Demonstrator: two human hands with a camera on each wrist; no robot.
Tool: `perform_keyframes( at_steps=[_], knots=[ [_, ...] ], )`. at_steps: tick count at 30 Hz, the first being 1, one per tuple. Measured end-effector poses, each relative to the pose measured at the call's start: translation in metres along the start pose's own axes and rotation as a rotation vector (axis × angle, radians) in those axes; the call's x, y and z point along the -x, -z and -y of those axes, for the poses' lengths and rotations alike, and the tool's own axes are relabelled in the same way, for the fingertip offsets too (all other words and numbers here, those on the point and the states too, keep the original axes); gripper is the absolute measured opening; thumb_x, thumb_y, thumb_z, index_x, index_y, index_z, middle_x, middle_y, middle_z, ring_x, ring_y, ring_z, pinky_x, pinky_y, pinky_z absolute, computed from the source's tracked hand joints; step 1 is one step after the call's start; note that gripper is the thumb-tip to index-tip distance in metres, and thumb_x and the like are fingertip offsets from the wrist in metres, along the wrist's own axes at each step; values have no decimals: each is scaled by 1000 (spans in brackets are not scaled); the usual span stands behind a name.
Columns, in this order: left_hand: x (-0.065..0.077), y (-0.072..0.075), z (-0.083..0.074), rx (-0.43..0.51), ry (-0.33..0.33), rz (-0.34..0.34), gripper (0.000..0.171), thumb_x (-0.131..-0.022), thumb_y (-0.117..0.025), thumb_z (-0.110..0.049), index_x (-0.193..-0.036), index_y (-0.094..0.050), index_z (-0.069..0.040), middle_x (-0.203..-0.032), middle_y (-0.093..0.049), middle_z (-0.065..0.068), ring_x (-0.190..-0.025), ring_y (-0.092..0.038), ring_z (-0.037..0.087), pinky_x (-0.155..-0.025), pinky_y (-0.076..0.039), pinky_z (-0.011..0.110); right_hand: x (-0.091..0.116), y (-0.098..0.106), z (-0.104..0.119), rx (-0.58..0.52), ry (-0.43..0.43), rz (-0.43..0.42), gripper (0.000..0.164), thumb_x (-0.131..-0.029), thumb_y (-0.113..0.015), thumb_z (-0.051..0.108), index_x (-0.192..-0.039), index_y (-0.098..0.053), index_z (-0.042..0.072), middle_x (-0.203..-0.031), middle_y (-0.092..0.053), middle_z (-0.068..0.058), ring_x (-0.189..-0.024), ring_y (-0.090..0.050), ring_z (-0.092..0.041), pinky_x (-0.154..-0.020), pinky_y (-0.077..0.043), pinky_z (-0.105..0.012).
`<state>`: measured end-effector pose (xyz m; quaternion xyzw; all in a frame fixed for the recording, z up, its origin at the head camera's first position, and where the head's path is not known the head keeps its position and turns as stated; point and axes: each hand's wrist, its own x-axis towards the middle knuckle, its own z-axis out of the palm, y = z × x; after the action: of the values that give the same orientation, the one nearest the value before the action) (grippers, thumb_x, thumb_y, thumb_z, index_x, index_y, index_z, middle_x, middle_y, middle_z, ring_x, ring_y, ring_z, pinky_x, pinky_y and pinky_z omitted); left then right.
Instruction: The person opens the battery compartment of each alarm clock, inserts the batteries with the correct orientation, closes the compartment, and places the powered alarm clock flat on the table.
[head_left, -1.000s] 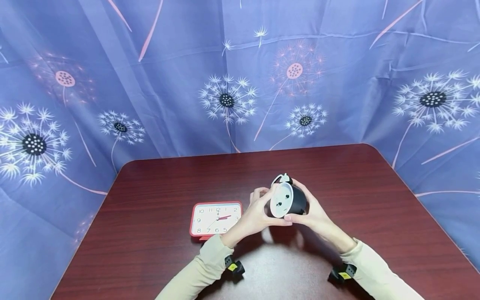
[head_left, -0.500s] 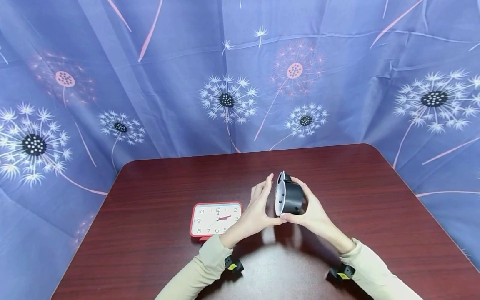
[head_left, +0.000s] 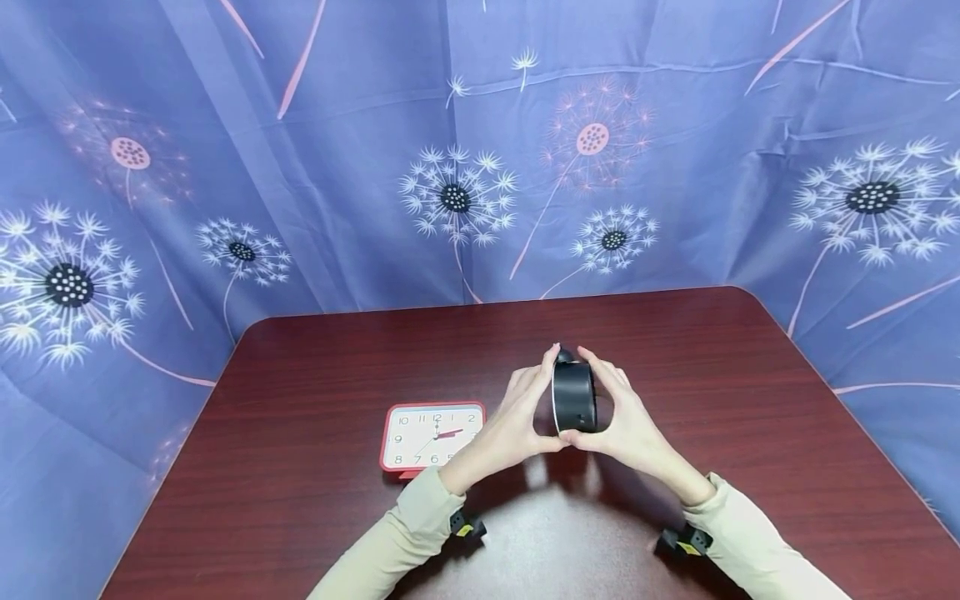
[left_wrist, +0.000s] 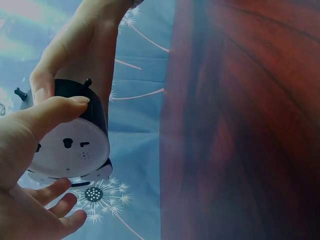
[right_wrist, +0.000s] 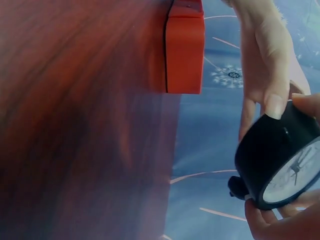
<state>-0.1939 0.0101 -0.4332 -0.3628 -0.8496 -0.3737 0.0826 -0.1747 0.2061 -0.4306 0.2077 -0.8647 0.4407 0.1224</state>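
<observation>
Both hands hold a round black alarm clock [head_left: 574, 398] above the table. Its black side faces the head camera. In the left wrist view the white back of the alarm clock [left_wrist: 70, 150] shows small knobs; the right wrist view shows the pale dial of the alarm clock [right_wrist: 295, 172]. My left hand [head_left: 513, 421] grips the clock's left side, thumb beneath and fingers toward the top. From the right my right hand [head_left: 633, 423] holds it the same way, and the two thumbs nearly meet at the lower edge.
A red rectangular clock [head_left: 433, 437] with a white dial stands on the dark red wooden table [head_left: 300, 517], left of my hands, partly covered by the left forearm. Behind the table hangs a blue curtain [head_left: 360, 167] with dandelion prints. Each wrist carries a black strapped device.
The alarm clock has turned so its white back, first facing the head camera, now points left. The left fingers lifted off its edge, then came back onto it. The red clock stayed put.
</observation>
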Motion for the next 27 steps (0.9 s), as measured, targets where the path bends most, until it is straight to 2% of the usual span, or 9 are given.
perform_keyframes(
  at_steps=[5, 15, 22, 27],
  knots=[
    [1, 2, -1, 2, 33, 27, 125, -66, -89, -24, -156, -4, -17, -143, -46, 10, -130, -40, 27, -105, -41, 38, 0, 1, 3, 74, 93, -5, 108, -57, -90, 23, -150, -35, 15, -136, -53, -11, -115, -41, -16, -91, -38, -34],
    [3, 5, -2, -50, 33, 61, 119, -65, -89, -33, -155, -15, -13, -141, -48, 11, -126, -44, 24, -101, -46, 37, 1, 6, 10, 188, 163, 54, 110, -60, -90, 28, -152, -31, 14, -139, -50, -9, -110, -38, -14, -91, -38, -33],
    [3, 0, -1, -69, 45, 50, 116, -61, -90, -31, -153, -21, -17, -136, -48, 11, -123, -46, 23, -96, -48, 37, 1, 7, 16, 281, 251, 81, 109, -59, -91, 30, -148, -34, 0, -141, -49, -13, -112, -41, -20, -92, -39, -34],
    [3, -4, 0, -46, 22, 9, 110, -57, -91, -27, -146, -28, -13, -136, -47, 11, -122, -46, 22, -99, -46, 36, 0, 8, 21, 308, 262, 82, 106, -61, -90, 33, -147, -37, 0, -142, -48, -12, -112, -41, -21, -91, -41, -36]
  ],
)
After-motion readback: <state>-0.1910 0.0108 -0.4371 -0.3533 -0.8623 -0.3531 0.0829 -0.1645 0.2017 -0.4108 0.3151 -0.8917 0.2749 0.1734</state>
